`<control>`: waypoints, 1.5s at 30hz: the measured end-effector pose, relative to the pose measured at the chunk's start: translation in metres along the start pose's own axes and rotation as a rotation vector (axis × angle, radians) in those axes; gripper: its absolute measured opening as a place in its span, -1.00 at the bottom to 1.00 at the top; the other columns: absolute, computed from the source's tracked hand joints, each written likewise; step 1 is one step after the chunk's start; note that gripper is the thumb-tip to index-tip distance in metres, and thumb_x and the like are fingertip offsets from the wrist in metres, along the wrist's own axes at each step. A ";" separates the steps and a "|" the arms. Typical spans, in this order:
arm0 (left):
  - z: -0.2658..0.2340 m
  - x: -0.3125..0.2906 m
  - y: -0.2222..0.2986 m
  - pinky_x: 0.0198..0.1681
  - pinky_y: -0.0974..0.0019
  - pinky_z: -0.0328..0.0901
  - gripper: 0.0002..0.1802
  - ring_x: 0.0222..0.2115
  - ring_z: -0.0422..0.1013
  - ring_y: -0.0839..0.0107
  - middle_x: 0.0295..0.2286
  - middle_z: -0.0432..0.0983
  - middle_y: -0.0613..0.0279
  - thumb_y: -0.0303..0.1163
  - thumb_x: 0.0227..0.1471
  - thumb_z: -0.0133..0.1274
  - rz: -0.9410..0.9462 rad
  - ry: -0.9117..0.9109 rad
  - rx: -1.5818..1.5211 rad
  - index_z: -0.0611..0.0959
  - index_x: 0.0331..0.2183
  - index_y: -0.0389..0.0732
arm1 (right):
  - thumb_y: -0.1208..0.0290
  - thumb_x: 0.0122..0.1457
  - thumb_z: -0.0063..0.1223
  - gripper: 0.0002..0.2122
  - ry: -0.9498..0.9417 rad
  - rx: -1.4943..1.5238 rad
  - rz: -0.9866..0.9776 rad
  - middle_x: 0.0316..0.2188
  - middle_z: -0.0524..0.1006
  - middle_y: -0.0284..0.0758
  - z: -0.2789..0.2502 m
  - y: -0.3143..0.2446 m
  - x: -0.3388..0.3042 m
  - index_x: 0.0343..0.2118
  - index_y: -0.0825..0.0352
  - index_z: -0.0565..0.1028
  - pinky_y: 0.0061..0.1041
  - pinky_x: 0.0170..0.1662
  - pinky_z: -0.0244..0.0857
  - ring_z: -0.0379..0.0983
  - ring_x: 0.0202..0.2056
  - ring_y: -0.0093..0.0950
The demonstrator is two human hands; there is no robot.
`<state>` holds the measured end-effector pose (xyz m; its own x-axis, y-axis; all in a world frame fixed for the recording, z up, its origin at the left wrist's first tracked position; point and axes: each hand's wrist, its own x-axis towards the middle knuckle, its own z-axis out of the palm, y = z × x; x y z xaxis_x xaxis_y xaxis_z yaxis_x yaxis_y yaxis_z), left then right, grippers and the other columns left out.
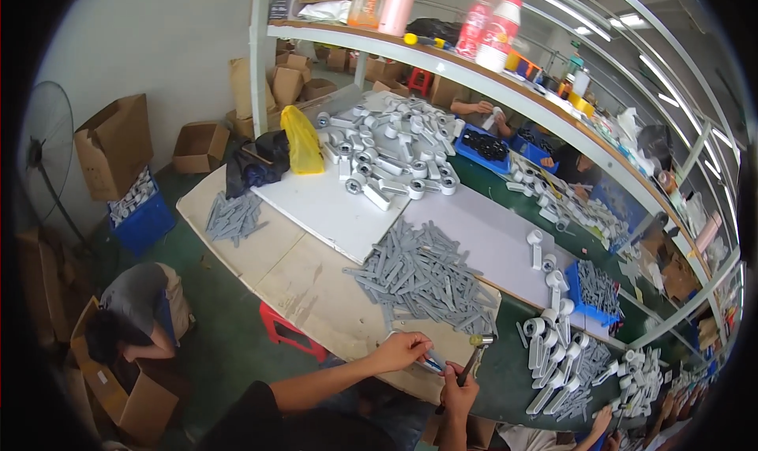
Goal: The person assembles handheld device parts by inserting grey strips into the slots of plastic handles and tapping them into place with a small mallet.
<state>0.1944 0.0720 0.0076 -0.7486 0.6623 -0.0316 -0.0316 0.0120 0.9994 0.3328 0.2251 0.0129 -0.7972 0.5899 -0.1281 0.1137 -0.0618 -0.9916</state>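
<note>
Near the front edge of the table, my left hand (404,351) is closed, its fingertips pinched at a small blue-and-white piece (432,363) whose kind I cannot make out. Just right of it, my right hand (458,389) wraps round the dark handle of a hammer (471,362), its brass-coloured head pointing up. The right thumb comes close to the blue-and-white piece; whether it touches is unclear. A large heap of flat grey plastic strips (422,273) lies right beyond both hands.
White parts with round ends (395,147) are piled on a white board (316,210); more lie at right (557,364). A yellow bag (302,142) stands at the back left. A loaded shelf (442,55) spans overhead. A co-worker (142,309) bends over a box at left.
</note>
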 end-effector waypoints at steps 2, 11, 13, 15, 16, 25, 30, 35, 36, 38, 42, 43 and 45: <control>0.002 -0.002 0.002 -0.24 0.39 0.46 -0.67 -0.38 0.59 0.53 -0.42 0.67 0.18 -0.23 0.32 0.05 0.008 -0.049 0.056 0.64 -0.14 -0.34 | 0.41 0.26 0.23 -0.81 0.003 -0.023 -0.013 -0.58 0.54 -0.48 -0.003 -0.004 -0.002 -0.16 0.41 0.64 -0.64 -0.69 0.04 0.26 -0.73 -0.74; -0.008 -0.005 -0.022 0.25 0.07 0.18 -0.56 -0.01 0.43 0.24 -0.26 0.60 0.20 -0.14 0.04 0.27 0.707 0.065 0.893 0.68 -0.09 -0.17 | 0.44 0.24 0.22 -0.82 0.166 -0.086 -0.064 -0.53 0.57 -0.44 -0.067 0.032 -0.002 -0.20 0.46 0.63 -0.68 -0.49 0.17 0.36 -0.56 -0.72; -0.009 0.004 -0.041 0.30 0.00 0.12 -0.59 -0.01 0.42 0.18 -0.23 0.57 0.16 -0.15 -0.04 0.29 0.616 -0.193 0.944 0.71 -0.15 -0.15 | 0.41 0.24 0.24 -0.78 0.149 -0.149 -0.102 -0.50 0.59 -0.41 -0.080 0.037 0.007 -0.16 0.46 0.64 -0.66 -0.43 0.24 0.42 -0.51 -0.69; -0.014 0.010 -0.048 0.29 -0.01 0.12 -0.64 -0.03 0.43 0.16 -0.27 0.57 0.16 -0.16 -0.05 0.27 0.597 -0.182 1.000 0.73 -0.21 -0.13 | 0.35 0.23 0.28 -0.74 0.170 -0.259 -0.149 -0.48 0.61 -0.38 -0.078 0.026 0.012 -0.14 0.45 0.64 -0.63 -0.41 0.27 0.43 -0.49 -0.69; -0.020 0.012 -0.043 0.30 -0.04 0.10 -0.64 -0.04 0.44 0.15 -0.30 0.57 0.16 -0.16 -0.05 0.26 0.627 -0.149 0.975 0.74 -0.21 -0.13 | 0.31 0.24 0.29 -0.72 0.156 -0.308 -0.247 -0.48 0.61 -0.39 -0.077 0.021 0.015 -0.12 0.42 0.64 -0.63 -0.44 0.28 0.42 -0.51 -0.70; -0.034 0.021 -0.026 0.35 -0.03 0.00 -0.58 0.07 0.38 0.25 -0.19 0.63 0.28 -0.25 -0.05 0.32 0.614 -0.174 0.878 0.71 -0.09 -0.10 | 0.44 0.31 0.17 -0.77 -0.050 -0.226 -0.005 -0.51 0.56 -0.43 -0.049 -0.006 0.018 -0.02 0.38 0.61 -0.68 -0.67 0.06 0.27 -0.71 -0.77; -0.028 0.006 -0.042 0.29 -0.12 0.10 -0.33 -0.01 0.44 0.11 -0.15 0.55 0.21 -0.25 -0.13 0.39 0.558 -0.041 0.814 0.60 0.08 -0.02 | 0.23 0.25 0.23 -0.70 -0.176 -0.556 -0.232 -0.43 0.66 -0.37 -0.024 0.013 0.023 -0.07 0.32 0.66 -0.50 -0.25 0.43 0.54 -0.40 -0.60; -0.014 0.009 -0.060 0.34 -0.10 0.05 -0.40 0.06 0.38 0.13 -0.14 0.54 0.19 -0.26 -0.06 0.35 0.573 -0.136 0.752 0.57 0.05 -0.05 | 0.39 0.19 0.27 -0.77 -0.188 -0.491 -0.190 -0.47 0.63 -0.43 -0.043 0.032 0.028 -0.15 0.39 0.69 -0.57 -0.29 0.38 0.46 -0.42 -0.69; -0.014 0.007 -0.059 0.36 -0.09 0.03 -0.41 0.06 0.38 0.13 -0.14 0.55 0.19 -0.27 -0.05 0.34 0.560 -0.164 0.749 0.57 0.05 -0.07 | 0.40 0.18 0.28 -0.77 -0.191 -0.478 -0.124 -0.48 0.61 -0.46 -0.045 0.029 0.029 -0.15 0.41 0.68 -0.60 -0.29 0.36 0.42 -0.42 -0.71; -0.015 0.007 -0.050 0.38 -0.05 0.00 -0.41 0.07 0.38 0.15 -0.13 0.55 0.21 -0.27 -0.04 0.33 0.505 -0.187 0.784 0.56 0.06 -0.10 | 0.42 0.20 0.27 -0.79 -0.145 -0.433 -0.147 -0.56 0.45 -0.61 -0.037 0.026 0.030 -0.16 0.41 0.69 -0.67 -0.40 0.20 0.25 -0.49 -0.77; -0.021 0.013 -0.040 0.42 -0.03 -0.05 -0.46 0.06 0.40 0.26 -0.10 0.59 0.32 -0.35 -0.07 0.32 0.480 -0.186 0.747 0.57 -0.01 -0.19 | 0.46 0.17 0.24 -0.79 -0.172 -0.461 -0.137 -0.52 0.57 -0.49 -0.033 0.024 0.036 -0.16 0.43 0.69 -0.64 -0.34 0.30 0.36 -0.45 -0.73; -0.023 0.016 -0.037 0.42 -0.03 -0.05 -0.46 0.06 0.40 0.26 -0.10 0.59 0.32 -0.35 -0.07 0.32 0.482 -0.177 0.748 0.57 -0.01 -0.19 | 0.46 0.17 0.24 -0.79 -0.179 -0.463 -0.143 -0.52 0.57 -0.49 -0.030 0.025 0.039 -0.16 0.43 0.69 -0.64 -0.34 0.30 0.36 -0.45 -0.73; -0.027 0.021 -0.032 0.43 -0.02 -0.07 -0.46 0.06 0.40 0.26 -0.10 0.59 0.31 -0.34 -0.07 0.33 0.488 -0.223 0.756 0.57 -0.02 -0.23 | 0.46 0.17 0.24 -0.79 -0.162 -0.436 -0.183 -0.51 0.59 -0.48 -0.026 0.028 0.044 -0.16 0.43 0.69 -0.64 -0.35 0.30 0.37 -0.46 -0.73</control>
<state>0.1619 0.0654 -0.0254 -0.4176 0.8506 0.3197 0.7531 0.1271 0.6455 0.3166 0.2706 -0.0205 -0.9050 0.4253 0.0120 0.1732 0.3940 -0.9026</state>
